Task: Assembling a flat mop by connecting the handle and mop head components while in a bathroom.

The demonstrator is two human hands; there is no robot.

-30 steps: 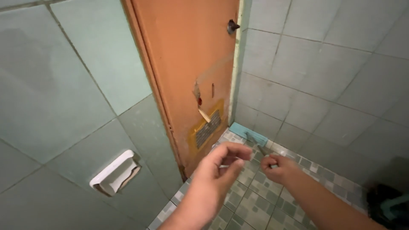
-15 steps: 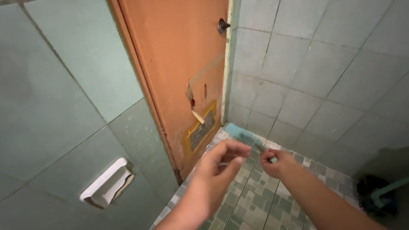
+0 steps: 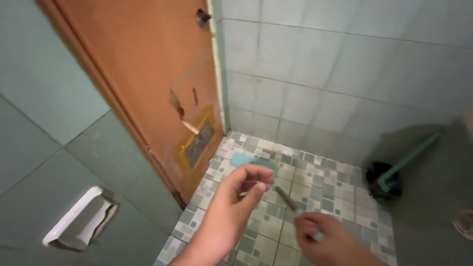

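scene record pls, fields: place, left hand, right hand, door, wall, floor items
place: tiled bathroom corner, pale green wall tiles, mosaic floor
left hand: left hand raised, fingers pinched on something small, too blurred to name
right hand: right hand grips a thin stick-like tool, tip pointing toward the left hand
door: orange door, damaged low down, vent grille
wall: white recessed holder, chipped
floor items: teal-handled brush in dark holder, small blue piece

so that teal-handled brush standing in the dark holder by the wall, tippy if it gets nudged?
Probably. The brush leans at a steep slant, its long handle reaching well past the small dark holder, so a sideways push could lever it over. The handle looks thin and plastic-like: likely light and stiff. The holder sits on tiled floor, so it may slide.
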